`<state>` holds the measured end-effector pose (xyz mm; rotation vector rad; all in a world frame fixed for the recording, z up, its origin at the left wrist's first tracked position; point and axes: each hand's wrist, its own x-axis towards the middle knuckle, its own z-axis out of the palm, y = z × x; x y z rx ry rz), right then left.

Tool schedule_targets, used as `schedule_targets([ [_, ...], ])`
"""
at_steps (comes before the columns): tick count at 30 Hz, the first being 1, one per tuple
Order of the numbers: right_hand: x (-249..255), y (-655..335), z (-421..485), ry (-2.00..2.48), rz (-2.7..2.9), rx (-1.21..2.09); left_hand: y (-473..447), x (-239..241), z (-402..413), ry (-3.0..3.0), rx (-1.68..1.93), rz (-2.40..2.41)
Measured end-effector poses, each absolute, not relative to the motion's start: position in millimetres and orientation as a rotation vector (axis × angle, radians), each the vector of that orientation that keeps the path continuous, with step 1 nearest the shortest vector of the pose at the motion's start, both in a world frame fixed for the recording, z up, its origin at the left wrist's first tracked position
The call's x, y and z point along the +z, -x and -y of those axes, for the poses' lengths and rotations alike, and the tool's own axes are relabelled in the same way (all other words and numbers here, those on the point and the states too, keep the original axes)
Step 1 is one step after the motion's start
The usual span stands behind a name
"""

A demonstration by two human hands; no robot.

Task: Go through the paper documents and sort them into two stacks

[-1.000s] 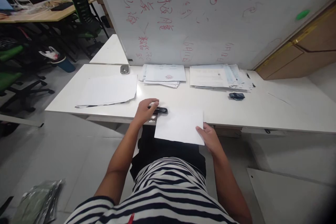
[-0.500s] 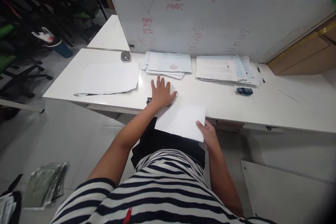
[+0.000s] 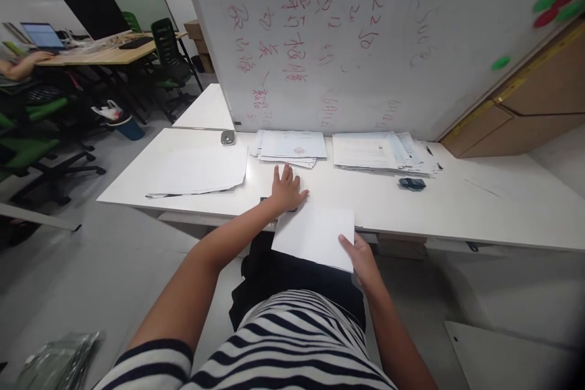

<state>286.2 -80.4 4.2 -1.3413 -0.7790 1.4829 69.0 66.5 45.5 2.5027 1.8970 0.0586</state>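
Observation:
My right hand (image 3: 363, 256) grips the right edge of white paper (image 3: 315, 234), thumb on top and the other fingers beneath. The paper lies partly over the near edge of the white table (image 3: 365, 195). My left hand (image 3: 287, 191) rests palm down near the paper's far left corner, its fingers spread. Under the left hand is a small black object (image 3: 264, 200), mostly covered, so its kind cannot be made out. Just beyond my left fingertips lies a stack of printed papers (image 3: 292, 145) with a red stamp on the top sheet.
White sheets (image 3: 201, 170) lie to the left, near a grey rounded device (image 3: 228, 138). A second paper stack (image 3: 365, 151) and a dark blue item (image 3: 412, 184) are to the right. Behind stands a whiteboard (image 3: 347, 42), with a cardboard box (image 3: 516, 103) beside it. Far left, a person's arm (image 3: 22, 67) reaches a laptop.
My view has tilted upward, showing more of the whiteboard and the room. My left fingers look slightly more bent; both hands keep their places at the paper.

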Motion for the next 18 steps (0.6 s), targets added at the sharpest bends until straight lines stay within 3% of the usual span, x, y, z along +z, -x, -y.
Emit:
schedule_targets([
  [4,1.1,-282.5,82.5,1.343,0.767,1.428,-68.0,50.2,-60.7,-2.463,0.210,-1.920],
  [10,2.7,-287.3,88.0,1.366,0.880,1.368,-49.0,77.9,-33.7,-2.328,0.940,-1.967],
  [14,20.6,-304.0,84.9,1.426,0.901,1.245,-16.7,62.2,-7.9,-2.448,0.726,-1.598],
  [18,43.1,-328.9,80.4,1.422,0.826,0.868,3.0,25.0,9.1,-2.472,0.741,-1.798],
])
